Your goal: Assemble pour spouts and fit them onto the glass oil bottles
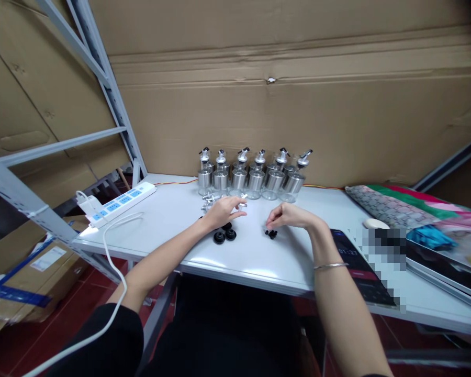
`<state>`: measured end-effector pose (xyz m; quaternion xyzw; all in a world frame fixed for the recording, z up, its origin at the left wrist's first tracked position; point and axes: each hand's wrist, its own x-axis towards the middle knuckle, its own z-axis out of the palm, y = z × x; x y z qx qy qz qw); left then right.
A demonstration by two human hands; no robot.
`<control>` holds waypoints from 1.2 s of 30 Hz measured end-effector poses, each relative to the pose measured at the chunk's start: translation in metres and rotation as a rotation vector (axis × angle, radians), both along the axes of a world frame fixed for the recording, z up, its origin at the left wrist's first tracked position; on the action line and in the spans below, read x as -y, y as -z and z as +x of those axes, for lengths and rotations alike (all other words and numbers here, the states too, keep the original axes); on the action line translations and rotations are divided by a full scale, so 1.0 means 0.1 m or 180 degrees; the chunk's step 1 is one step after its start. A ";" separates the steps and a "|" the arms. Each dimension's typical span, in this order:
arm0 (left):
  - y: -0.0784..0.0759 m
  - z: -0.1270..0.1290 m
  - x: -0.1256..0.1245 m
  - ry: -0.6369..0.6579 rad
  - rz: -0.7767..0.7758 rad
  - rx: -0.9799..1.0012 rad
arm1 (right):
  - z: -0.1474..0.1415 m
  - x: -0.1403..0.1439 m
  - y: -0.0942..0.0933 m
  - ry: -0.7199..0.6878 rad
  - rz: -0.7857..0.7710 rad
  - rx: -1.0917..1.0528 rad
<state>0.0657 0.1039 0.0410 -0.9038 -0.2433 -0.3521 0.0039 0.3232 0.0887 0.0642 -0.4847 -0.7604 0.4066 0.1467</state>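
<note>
Cardboard (298,115) walls off the far side of the white table (239,262), and a grey metal frame (113,99) rises at its left end. From my remote seat I see a row of steel-jacketed bottles (256,180) against that backing, topped with silver pourers.

I have the left hand (222,211) over the table with a small silver spout (242,206) at its fingertips, thumb and forefinger closed about it as far as I can make out. More silver parts (208,199) lie just beyond that hand, and round black caps (231,234) sit on its near side, below the wrist.

The relation I judge to matter most is across the gap between the hands: the spout is to the left of the right hand (286,215) and slightly farther out. The little black bits (272,235) lie in a cluster directly under the right fingertips, so that hand is by far the nearer to them. Its thumb and fingers are bunched together, pointing down; I cannot tell whether they pinch a bit. The spout is too small for me to read its long axis.

As for writing, the phone (361,269) on the right shows what looks like "01:27". A carton (35,277) on the left carries a white label (49,257), illegible from here. I can read no brand.
</note>
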 end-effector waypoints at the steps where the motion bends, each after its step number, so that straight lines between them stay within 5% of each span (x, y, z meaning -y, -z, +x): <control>1: 0.00 0.00 -0.01 -0.0011 0.0015 0.0013 | -0.01 0.00 0.01 -0.0048 -0.0024 0.0120; 11: 0.02 -0.01 -0.01 -0.0038 0.0161 0.0073 | -0.36 -0.17 0.08 -0.0057 0.0347 0.0937; 18: 0.00 -0.02 0.01 -0.0070 0.0247 0.0065 | -0.63 -0.28 0.14 0.0117 0.0527 0.0862; 30: 0.04 -0.02 -0.02 -0.0068 0.0358 0.0154 | -0.45 -0.23 0.14 0.0740 0.0498 -0.1567; 36: 0.11 0.05 0.00 -0.0075 0.0441 0.0197 | -0.56 -0.12 0.09 0.0619 0.0142 -0.2604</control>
